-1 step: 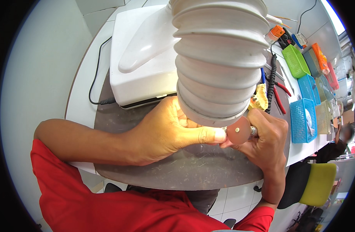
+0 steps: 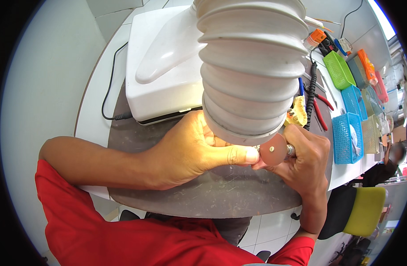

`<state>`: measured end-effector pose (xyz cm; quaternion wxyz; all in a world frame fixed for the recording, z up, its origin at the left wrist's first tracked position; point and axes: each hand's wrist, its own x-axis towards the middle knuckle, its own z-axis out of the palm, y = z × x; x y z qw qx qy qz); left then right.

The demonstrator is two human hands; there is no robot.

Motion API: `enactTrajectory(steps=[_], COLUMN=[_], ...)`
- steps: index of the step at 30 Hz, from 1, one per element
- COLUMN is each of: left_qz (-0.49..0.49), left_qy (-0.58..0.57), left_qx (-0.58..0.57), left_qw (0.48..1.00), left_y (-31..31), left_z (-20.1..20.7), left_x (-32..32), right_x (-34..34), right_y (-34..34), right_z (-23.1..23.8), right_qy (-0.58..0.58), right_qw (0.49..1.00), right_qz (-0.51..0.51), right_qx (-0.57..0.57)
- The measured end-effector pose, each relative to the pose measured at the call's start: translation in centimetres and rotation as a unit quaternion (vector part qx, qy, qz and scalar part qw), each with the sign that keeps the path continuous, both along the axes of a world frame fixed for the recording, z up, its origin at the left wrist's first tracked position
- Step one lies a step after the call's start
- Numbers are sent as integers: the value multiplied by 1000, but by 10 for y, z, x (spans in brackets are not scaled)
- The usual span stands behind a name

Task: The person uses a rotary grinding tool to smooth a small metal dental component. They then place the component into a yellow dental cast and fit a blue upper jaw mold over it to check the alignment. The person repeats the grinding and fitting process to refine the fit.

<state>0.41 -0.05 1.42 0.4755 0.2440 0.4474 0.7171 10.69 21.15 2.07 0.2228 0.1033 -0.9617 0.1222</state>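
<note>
The right hand grips a tool whose brown disc sits near the mouth of the white hose, above the table. The left hand curls beside the disc; I cannot tell what it holds.

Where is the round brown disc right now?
In the head view, the brown disc sits right of centre, between the left hand and right hand, near the lower end of the white ribbed hose.
</note>
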Motion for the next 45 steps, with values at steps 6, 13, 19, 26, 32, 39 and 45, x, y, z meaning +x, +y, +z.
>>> enactTrajectory(steps=[6,13,19,26,32,39,45], left_qz=[6,-8,-2,-4,12,5,2], left_qy=[-12,-12,-2,-9,-26,-14,-13], left_qx=[7,8,2,2,1,2,13], left_qw=[1000,1000,1000,1000,1000,1000,1000], left_y=[0,0,0,1,0,1,1], left_z=[-1,-1,-1,-1,-2,-5,-6], left_x=[1,0,0,0,2,0,1], right_x=[0,0,0,0,0,0,0], right_y=[-2,-1,-1,0,1,2,1], right_z=[2,2,1,2,2,1,0], right_qy=[-7,-6,-4,-3,4,-6,-5], right_qw=[1000,1000,1000,1000,1000,1000,1000], right_qz=[-3,-3,-2,-4,-7,-12,-4], right_qx=[6,-2,-5,-5,-5,-4,-5])
